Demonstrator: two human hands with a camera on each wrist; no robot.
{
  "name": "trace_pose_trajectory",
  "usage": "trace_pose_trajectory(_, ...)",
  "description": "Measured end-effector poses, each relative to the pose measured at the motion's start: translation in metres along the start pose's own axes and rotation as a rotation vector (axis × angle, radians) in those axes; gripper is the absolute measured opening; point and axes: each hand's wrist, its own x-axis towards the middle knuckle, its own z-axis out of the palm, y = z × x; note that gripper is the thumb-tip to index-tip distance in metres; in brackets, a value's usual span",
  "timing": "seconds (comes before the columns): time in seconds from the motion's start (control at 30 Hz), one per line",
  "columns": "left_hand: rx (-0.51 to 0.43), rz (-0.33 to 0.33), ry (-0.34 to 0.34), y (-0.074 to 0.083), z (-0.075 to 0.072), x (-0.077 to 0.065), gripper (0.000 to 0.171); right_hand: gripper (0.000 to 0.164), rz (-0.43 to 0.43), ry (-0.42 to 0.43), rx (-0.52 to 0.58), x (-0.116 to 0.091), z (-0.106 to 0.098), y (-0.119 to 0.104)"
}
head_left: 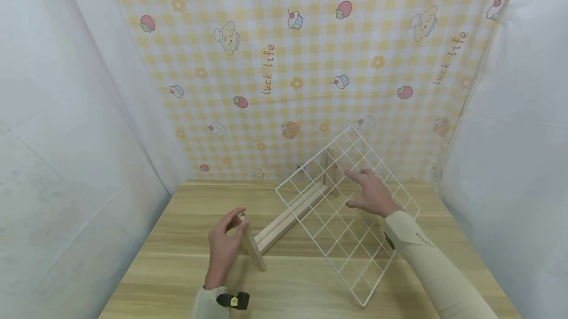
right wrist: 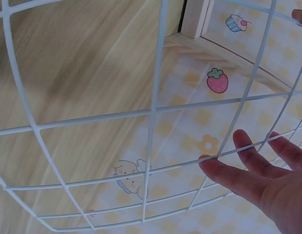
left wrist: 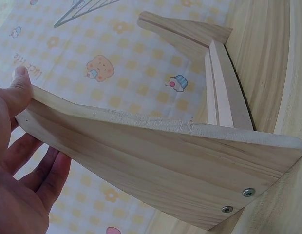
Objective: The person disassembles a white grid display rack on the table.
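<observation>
Our L hand (head_left: 223,246) pinches frame (head_left: 281,226), approx. 6 o'clock; R hand (head_left: 373,194): fingers spread, no clear grip, by tilted grid (head_left: 355,218) at 5. Prob. positioning both; next move calls for steady frame, controlled grid.

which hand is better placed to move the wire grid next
Right, probably: the right hand is at the wire grid, its fingers spread. The left hand grips one end of the wooden stand, so it seems better suited to steadying that.
</observation>
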Motion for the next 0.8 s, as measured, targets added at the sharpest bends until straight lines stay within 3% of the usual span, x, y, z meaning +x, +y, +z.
trace_pose_trajectory(0.8,0.028,0.029,0.036,0.0041,0.0007,-0.0077,0.03,0.094,-0.025,-0.072,0.016,-0.0049,0.0089,0.0076)
